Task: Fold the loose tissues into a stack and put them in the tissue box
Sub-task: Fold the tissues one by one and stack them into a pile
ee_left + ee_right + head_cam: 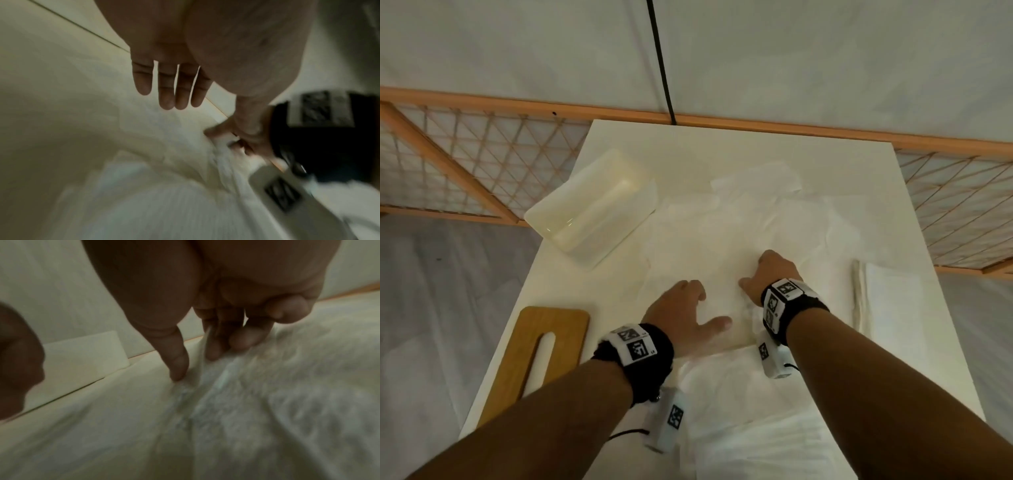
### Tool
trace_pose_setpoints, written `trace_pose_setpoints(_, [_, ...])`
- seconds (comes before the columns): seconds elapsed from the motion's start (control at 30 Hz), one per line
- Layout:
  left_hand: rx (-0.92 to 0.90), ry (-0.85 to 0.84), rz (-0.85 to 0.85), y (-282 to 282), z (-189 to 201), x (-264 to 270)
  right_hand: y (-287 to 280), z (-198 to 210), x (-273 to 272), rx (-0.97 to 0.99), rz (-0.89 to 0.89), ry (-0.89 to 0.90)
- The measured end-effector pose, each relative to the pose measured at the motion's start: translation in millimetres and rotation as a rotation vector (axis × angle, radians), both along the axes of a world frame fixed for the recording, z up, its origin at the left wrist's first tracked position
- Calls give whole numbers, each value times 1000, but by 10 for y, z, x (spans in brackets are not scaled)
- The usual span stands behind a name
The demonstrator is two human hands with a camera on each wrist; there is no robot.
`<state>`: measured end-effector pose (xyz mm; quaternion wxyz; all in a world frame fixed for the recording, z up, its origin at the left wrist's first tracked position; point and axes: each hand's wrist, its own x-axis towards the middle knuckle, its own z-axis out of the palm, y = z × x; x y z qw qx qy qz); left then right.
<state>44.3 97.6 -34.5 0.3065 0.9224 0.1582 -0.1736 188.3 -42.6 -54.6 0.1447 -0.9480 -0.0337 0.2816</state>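
From the head camera, a white desk (619, 137) carries loose tissues (739, 226) spread flat across its middle. An open, pale tissue box (592, 209) lies at an angle near the far left corner, just beside the spread sheets. A folded stack of tissues (887, 301) sits at the right edge, and a wooden lid with a slot (544, 346) lies at the near left. Both hands are down on the tissue in the middle. The left hand (681, 311) lies flat with its thumb spread toward the right. The right hand (774, 274) is just beside it with its fingers bent down into the paper.

From the left wrist camera, the left hand's fingers (166, 87) are straight and close together over the pale desk, and its grip holds nothing. The right hand (242, 139) appears beyond, blurred, its fingertips bunching white tissue.

From the right wrist camera, the right hand's thumb (176, 360) and fingers (213, 344) pinch up a ridge of tissue (201, 363) between them. The tissue box (82, 356) stands behind on the left.
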Motion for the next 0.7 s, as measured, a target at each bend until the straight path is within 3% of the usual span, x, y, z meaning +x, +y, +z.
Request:
trace_pose_setpoints(0.2, [-190, -35, 384, 459, -153, 109, 100, 96, 9, 251, -125, -89])
trace_pose_setpoints(0.33, [-782, -54, 811, 485, -130, 244, 204, 262, -167, 410, 0, -131])
trace_pose_setpoints(0.43, [-1081, -5, 956, 476, -68, 304, 283, 328, -311, 454, 221, -29])
trace_pose_setpoints(0.5, [-1087, -6, 941, 458, -56, 316, 318, 346, -393, 445, 313, 131])
trace_pose_setpoints(0.57, [-927, -20, 942, 438, -107, 317, 341, 311, -407, 478, 258, 213])
trace_pose_setpoints(0.7, [-648, 11, 954, 501, -314, 301, 400, 127, -254, 389, -11, -9])
